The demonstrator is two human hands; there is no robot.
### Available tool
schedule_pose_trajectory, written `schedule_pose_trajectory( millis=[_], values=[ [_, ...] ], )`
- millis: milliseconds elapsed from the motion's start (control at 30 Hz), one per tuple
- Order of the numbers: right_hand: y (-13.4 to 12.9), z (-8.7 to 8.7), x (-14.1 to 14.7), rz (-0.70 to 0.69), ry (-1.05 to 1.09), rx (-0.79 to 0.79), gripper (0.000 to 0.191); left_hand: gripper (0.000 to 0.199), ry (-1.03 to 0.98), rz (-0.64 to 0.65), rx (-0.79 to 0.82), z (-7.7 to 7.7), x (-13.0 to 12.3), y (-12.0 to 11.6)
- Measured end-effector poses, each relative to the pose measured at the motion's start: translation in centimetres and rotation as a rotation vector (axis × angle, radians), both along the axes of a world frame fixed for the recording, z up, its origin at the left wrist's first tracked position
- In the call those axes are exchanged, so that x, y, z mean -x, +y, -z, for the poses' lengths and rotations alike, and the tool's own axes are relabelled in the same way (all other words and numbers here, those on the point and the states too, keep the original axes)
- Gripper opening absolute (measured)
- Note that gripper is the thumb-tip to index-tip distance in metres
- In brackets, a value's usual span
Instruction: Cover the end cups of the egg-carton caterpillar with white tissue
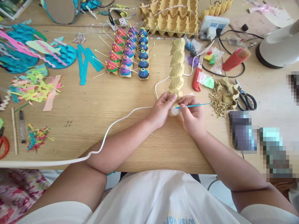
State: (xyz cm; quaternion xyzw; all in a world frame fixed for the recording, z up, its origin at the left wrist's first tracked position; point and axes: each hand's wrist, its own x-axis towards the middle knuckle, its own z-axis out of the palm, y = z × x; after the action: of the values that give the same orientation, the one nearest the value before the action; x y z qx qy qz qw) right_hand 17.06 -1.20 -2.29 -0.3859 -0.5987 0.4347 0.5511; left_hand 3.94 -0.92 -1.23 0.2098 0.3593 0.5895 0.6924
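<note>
A tan strip of egg-carton cups point(176, 71) stretches away from me on the table. My left hand point(161, 109) grips its near end, thumb pressed on top. On the nearest cup lies a white, soft-looking patch point(175, 110). Between the thumb and fingers of my right hand point(193, 115) is a thin blue stick-like tool point(198, 105), its left tip at the white patch. Whether the tip touches the patch I cannot tell. Beyond my left hand stand three rows of painted egg-carton cups with faces point(126, 60) and pin-like feelers.
To the right lie a red utility knife point(197, 77), black scissors point(246, 99), carton scraps point(227, 93) and a red tub of sticks point(235, 59). A white cable point(109, 127) crosses my left forearm. Paper strips point(38, 85) lie at left, egg trays point(173, 18) at the back.
</note>
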Motion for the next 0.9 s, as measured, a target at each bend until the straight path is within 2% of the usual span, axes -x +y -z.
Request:
schedule_pose_trajectory(
  millis=[400,567,700,767,900],
  values=[
    [0.1,0.1,0.0,0.027,-0.002,0.004,0.035,0.040,0.019,-0.001,-0.037,0.9,0.0,-0.1],
    [0.2,0.2,-0.1,0.147,0.074,-0.041,0.034,0.038,0.002,-0.004,-0.005,0.5,0.1,0.0],
    [0.2,-0.3,-0.2,0.201,0.017,-0.047,0.038,0.037,0.001,-0.011,0.028,0.2,0.2,0.2],
    [0.0,-0.6,-0.2,0.176,-0.064,-0.052,0.039,0.037,-0.012,-0.015,0.031,0.2,0.3,0.3],
    [-0.4,-0.8,-0.3,0.041,-0.189,-0.072,0.038,0.037,-0.026,-0.013,0.024,0.1,0.3,0.2]
  ],
)
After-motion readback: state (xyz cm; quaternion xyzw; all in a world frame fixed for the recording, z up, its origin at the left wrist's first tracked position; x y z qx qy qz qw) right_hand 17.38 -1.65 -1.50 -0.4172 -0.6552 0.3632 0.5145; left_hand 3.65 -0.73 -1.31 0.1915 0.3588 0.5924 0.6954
